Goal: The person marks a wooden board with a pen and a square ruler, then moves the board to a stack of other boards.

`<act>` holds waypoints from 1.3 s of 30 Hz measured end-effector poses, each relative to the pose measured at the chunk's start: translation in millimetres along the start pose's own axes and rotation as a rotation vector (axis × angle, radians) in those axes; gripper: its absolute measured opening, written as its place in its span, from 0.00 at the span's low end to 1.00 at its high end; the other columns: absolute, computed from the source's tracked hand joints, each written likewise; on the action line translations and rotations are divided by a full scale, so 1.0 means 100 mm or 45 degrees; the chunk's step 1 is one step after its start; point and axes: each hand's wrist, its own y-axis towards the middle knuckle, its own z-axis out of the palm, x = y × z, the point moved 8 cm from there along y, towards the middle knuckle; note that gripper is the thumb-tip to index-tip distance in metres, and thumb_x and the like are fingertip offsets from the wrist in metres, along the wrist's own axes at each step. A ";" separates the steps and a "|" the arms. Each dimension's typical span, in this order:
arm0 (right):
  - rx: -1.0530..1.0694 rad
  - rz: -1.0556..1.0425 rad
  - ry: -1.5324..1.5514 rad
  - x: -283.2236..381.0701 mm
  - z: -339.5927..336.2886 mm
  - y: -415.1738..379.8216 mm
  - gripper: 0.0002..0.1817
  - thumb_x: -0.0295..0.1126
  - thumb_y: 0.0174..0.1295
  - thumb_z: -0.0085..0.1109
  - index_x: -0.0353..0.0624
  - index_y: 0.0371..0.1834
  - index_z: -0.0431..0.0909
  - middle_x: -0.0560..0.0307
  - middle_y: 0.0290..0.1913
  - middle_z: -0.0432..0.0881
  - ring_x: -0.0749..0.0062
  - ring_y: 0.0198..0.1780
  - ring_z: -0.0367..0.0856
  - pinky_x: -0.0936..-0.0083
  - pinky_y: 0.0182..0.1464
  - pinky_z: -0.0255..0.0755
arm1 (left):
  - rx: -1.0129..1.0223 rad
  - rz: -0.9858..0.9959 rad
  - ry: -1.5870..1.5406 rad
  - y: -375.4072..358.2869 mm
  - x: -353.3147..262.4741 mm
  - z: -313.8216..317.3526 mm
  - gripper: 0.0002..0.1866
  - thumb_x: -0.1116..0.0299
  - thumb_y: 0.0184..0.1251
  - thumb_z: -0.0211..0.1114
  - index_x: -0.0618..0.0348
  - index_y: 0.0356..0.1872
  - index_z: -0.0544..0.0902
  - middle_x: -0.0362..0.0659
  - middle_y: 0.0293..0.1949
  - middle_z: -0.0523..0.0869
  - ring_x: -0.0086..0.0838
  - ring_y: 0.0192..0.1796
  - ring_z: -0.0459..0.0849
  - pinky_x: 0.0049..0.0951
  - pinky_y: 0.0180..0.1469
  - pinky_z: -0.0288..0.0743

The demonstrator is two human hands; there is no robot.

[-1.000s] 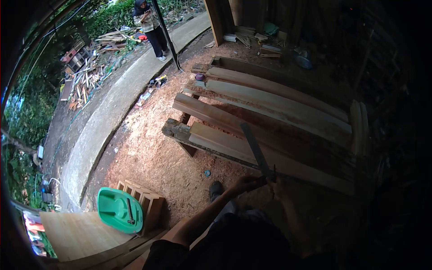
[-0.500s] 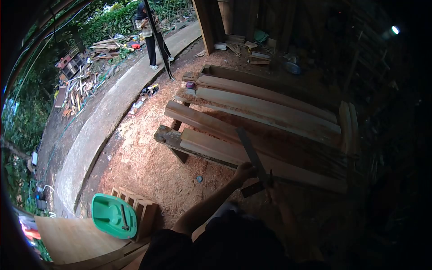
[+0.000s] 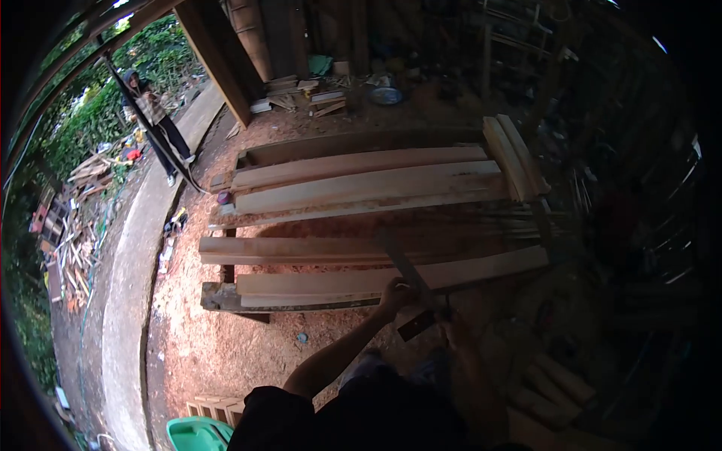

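Square (image 3: 407,267) slants forward-left toward the boards (image 3: 316,284), left hand (image 3: 397,294) pinching its edge, right hand (image 3: 459,332) nearer its corner (grip too dark to tell).

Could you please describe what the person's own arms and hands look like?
The left hand is bare, with no glove, and the forearm is uncovered below a plain dark sleeve ending near the elbow. The right hand also appears gloveless; its sleeve is lost in shadow.
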 end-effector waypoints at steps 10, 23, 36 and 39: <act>-0.177 -0.002 0.107 -0.02 -1.78 0.04 0.10 0.36 0.61 0.57 0.42 0.39 0.71 0.70 0.17 0.65 0.86 0.15 0.60 0.84 0.16 0.55 | 0.169 0.176 0.385 1.05 0.80 1.50 0.11 0.74 0.62 0.58 0.68 0.42 0.69 0.52 0.35 0.82 0.38 0.35 0.84 0.34 0.39 0.83; -0.298 0.172 0.251 0.06 -3.85 -0.25 0.16 0.43 0.61 0.58 0.41 0.34 0.72 0.66 0.16 0.65 0.82 0.16 0.60 0.77 0.20 0.56 | 0.145 -0.272 0.397 1.63 1.51 3.49 0.10 0.70 0.62 0.61 0.66 0.39 0.73 0.47 0.32 0.81 0.31 0.32 0.83 0.29 0.35 0.81; -0.972 0.043 0.434 -0.50 -4.69 0.29 0.19 0.44 0.64 0.52 0.36 0.34 0.74 0.62 0.20 0.67 0.75 0.24 0.63 0.71 0.29 0.58 | 0.394 -0.458 0.954 2.96 2.26 3.93 0.09 0.65 0.65 0.57 0.59 0.39 0.77 0.40 0.31 0.81 0.23 0.36 0.79 0.26 0.40 0.72; -1.084 0.111 0.490 -0.80 -4.97 0.63 0.21 0.46 0.65 0.51 0.34 0.34 0.74 0.61 0.21 0.67 0.75 0.25 0.63 0.72 0.30 0.59 | 0.441 -0.382 1.241 3.53 2.60 3.89 0.10 0.67 0.62 0.60 0.63 0.38 0.77 0.43 0.34 0.82 0.28 0.35 0.79 0.29 0.39 0.72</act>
